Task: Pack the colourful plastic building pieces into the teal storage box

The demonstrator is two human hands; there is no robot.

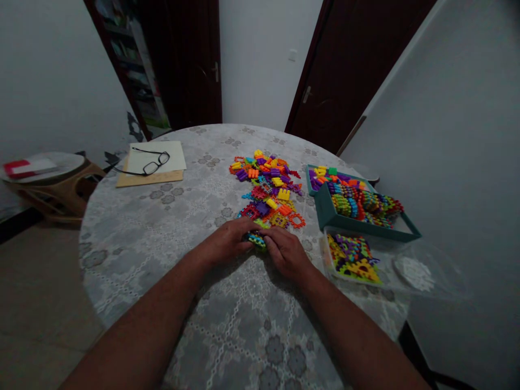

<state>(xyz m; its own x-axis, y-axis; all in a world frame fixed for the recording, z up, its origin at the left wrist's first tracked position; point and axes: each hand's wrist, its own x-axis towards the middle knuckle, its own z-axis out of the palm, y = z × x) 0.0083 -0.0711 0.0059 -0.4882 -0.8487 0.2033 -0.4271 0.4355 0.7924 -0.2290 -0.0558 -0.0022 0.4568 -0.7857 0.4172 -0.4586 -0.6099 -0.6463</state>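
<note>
Between both hands, close over the table, is a small stack of interlocking plastic pieces (257, 241) in blue, green and dark tones. My left hand (231, 238) grips its left side, thumb toward me and fingers over the far side. From the right, my right hand (285, 250) is closed on the same stack, and its fingers hide part of it. Just beyond the hands lies a loose pile of colourful plastic building pieces (276, 184), with flat window-like frames (279, 220) and small chunky connectors among them.
At right, a teal box (368, 226) holds rows of joined pieces, with its lid (309, 181) behind it holding more. A clear plastic tub (327, 253) with flat pieces stands nearer me. Black glasses (151, 167) rest on papers (174, 153) at left. A patterned cloth (134, 244) covers the round table.
</note>
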